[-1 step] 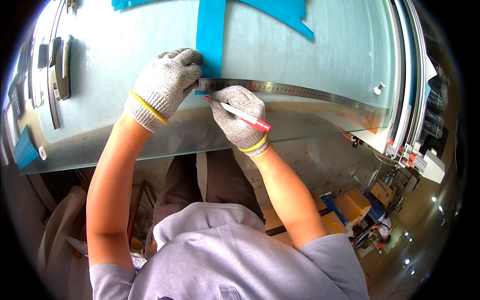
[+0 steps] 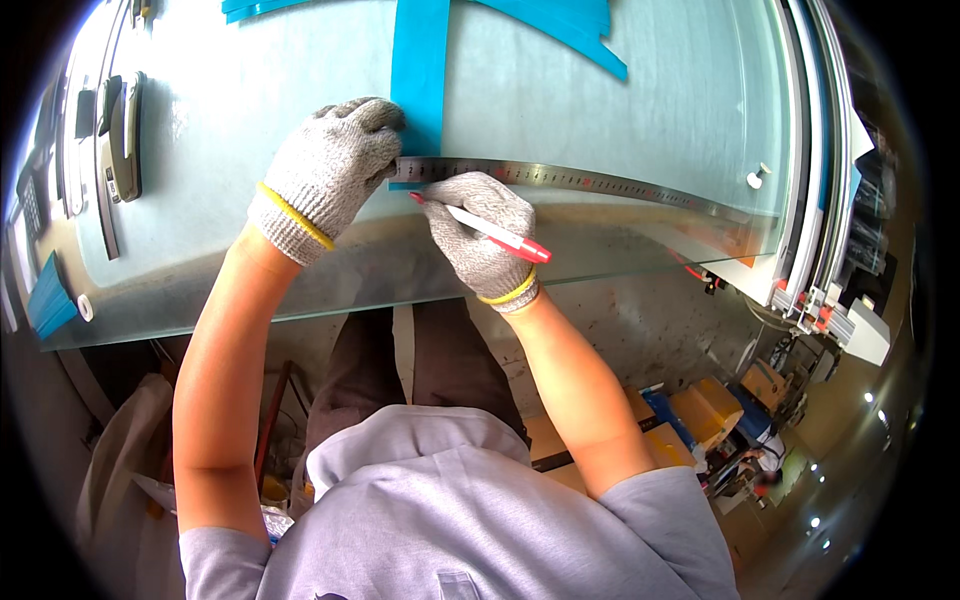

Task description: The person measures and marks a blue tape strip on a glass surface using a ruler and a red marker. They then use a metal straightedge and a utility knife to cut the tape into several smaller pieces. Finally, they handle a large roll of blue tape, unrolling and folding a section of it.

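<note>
My left hand (image 2: 330,165), in a grey knit glove with a yellow cuff, is closed with its fingertips at the left end of a steel ruler (image 2: 560,177). Beneath that end a blue strip (image 2: 420,75) runs away from me, its near end showing just below the ruler. My right hand (image 2: 485,225), gloved alike, is closed around a white pen (image 2: 485,227) with red ends. The pen's red tip points left, close to the strip's near end. Both hands rest over a large glass sheet (image 2: 600,110).
More blue pieces (image 2: 565,30) lie at the far side. A utility knife (image 2: 125,140) is at the left, above a blue piece (image 2: 50,298) by the corner. A small white knob (image 2: 758,177) stands near the metal rail (image 2: 815,150) at right. Cardboard boxes (image 2: 705,410) sit below the glass edge.
My right hand and the pen have shifted very slightly to the right. My left hand and the ruler look almost the same.
</note>
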{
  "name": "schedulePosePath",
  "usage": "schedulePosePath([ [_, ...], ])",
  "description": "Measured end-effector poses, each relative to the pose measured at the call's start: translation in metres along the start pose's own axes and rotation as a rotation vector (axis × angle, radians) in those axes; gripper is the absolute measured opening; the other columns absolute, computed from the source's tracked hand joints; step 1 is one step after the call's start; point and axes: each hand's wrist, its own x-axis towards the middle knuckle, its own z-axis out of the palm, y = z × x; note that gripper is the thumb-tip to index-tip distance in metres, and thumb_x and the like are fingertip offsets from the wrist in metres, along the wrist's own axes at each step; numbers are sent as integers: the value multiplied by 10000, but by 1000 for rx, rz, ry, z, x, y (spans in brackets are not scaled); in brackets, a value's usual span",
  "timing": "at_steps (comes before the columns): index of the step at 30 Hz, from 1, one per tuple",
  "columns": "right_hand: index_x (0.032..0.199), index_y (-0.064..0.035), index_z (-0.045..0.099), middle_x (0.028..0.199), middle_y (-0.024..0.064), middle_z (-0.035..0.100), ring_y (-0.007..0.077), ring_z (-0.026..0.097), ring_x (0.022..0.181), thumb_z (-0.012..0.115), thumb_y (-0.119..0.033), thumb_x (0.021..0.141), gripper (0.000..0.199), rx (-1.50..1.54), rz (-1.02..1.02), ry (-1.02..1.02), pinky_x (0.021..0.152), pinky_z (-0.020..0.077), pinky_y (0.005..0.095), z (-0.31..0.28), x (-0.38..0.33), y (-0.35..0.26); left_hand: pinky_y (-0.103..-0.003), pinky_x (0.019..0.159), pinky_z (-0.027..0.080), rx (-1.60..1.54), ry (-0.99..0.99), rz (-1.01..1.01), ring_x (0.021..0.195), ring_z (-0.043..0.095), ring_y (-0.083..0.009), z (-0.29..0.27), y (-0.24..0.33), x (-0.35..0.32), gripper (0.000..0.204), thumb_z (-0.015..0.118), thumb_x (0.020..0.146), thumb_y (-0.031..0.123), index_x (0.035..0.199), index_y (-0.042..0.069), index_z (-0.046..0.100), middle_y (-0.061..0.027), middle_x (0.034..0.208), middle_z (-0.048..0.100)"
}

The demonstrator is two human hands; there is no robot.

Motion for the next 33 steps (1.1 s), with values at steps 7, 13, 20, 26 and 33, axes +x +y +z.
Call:
schedulePosePath([
  [7, 883, -35, 685, 817, 111, 672, 316, 665, 734, 759, 27, 751, 164, -77, 90, 97, 694, 551, 378, -13, -6, 3, -407, 950, 520, -11, -30, -13, 1063, 642, -293, -1, 2, 1, 94, 678, 831, 99, 911, 51, 689, -96, 1143, 661],
  [13, 882, -37, 687, 835, 106, 682, 313, 663, 749, 760, 24, 745, 167, -98, 24, 67, 686, 548, 385, -14, -4, 4, -405, 945, 519, -16, -27, -18, 1073, 637, -292, -1, 2, 1, 84, 677, 831, 97, 903, 52, 684, -90, 1147, 659],
  [20, 880, -41, 688, 840, 104, 685, 314, 666, 752, 761, 23, 739, 171, -108, 33, 57, 689, 552, 392, -14, -3, 3, -423, 932, 541, -10, -23, -38, 1068, 650, -327, -1, 2, 2, 123, 740, 776, 57, 881, 51, 678, -89, 1205, 664],
  [26, 877, -47, 684, 833, 104, 682, 320, 665, 751, 758, 16, 741, 168, -95, 34, 38, 687, 551, 396, -14, -4, 5, -422, 941, 542, 7, -33, -48, 1073, 651, -322, -1, 2, 1, 113, 738, 788, 68, 882, 49, 679, -88, 1206, 666],
  [33, 865, -50, 685, 822, 106, 679, 319, 665, 750, 758, 7, 745, 151, -86, 62, 44, 681, 547, 396, -15, -2, 3, -425, 937, 542, -2, -31, -41, 1070, 650, -329, -1, 2, 1, 118, 740, 789, 71, 887, 46, 679, -91, 1207, 664],
])
